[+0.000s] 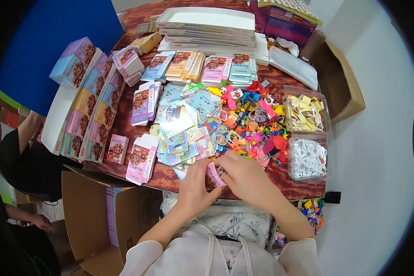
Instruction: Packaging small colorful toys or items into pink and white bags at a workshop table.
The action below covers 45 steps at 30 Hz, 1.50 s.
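Observation:
Close to the table's front edge, a small pink cardboard box (215,175) is held between my hands. My left hand (195,185) is closed round its left side, with the thumb below. My right hand (244,174) bends its fingers over the box's right side and end; whatever the fingertips pinch there is hidden. Just beyond lie loose, colourful picture cards (177,122), spread and overlapping. Right of them, a heap of small plastic toys (248,124) reaches nearly to my right hand. A pink flat-folded carton stack (141,158) lies left of my left hand.
Clear trays hold yellow slips (304,112) and white packets (308,158) at the right. Carton stacks (184,64) and white trays (207,20) stand behind. Filled display trays (89,110) line the left edge. An open cardboard box (85,216) sits below; another person's hand (41,222) is nearby.

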Motion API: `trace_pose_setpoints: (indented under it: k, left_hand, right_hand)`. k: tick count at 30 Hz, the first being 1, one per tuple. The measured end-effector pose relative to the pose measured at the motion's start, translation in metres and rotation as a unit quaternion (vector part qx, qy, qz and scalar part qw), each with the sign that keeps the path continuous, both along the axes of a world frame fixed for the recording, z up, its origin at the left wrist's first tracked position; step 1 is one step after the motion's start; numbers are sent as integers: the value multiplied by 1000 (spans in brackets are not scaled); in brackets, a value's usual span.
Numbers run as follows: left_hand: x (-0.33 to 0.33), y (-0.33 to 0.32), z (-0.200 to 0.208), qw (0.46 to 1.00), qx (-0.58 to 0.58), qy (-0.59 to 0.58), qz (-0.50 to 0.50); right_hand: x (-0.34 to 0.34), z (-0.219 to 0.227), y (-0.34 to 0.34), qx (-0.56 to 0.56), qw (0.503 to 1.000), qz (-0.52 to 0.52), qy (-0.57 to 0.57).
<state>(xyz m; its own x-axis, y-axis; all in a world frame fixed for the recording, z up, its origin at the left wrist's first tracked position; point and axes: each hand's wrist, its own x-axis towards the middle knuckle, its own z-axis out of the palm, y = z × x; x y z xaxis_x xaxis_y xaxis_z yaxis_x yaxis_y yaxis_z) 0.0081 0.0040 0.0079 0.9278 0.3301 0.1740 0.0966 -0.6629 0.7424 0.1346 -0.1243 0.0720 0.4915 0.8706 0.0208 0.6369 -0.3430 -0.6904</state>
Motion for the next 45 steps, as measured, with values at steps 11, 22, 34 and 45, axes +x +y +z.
trace_pose_setpoints:
  k: [11,22,34,45]
  left_hand:
    - [-6,3,-8,994,-91,-37,42]
    - [-9,2,-8,997,-54,-54,28]
    - [-7,1,-22,985,-122,-122,15]
    - [-6,1,-19,986,-124,-108,31]
  right_hand:
    - [-15,-2,-10,187,976,-84,-68]
    - [-20,-6,-10,167,976,-88,-111]
    - [-33,-2,-11,201,972,-69,-96]
    - [-26,2,-21,182,967,13,-176]
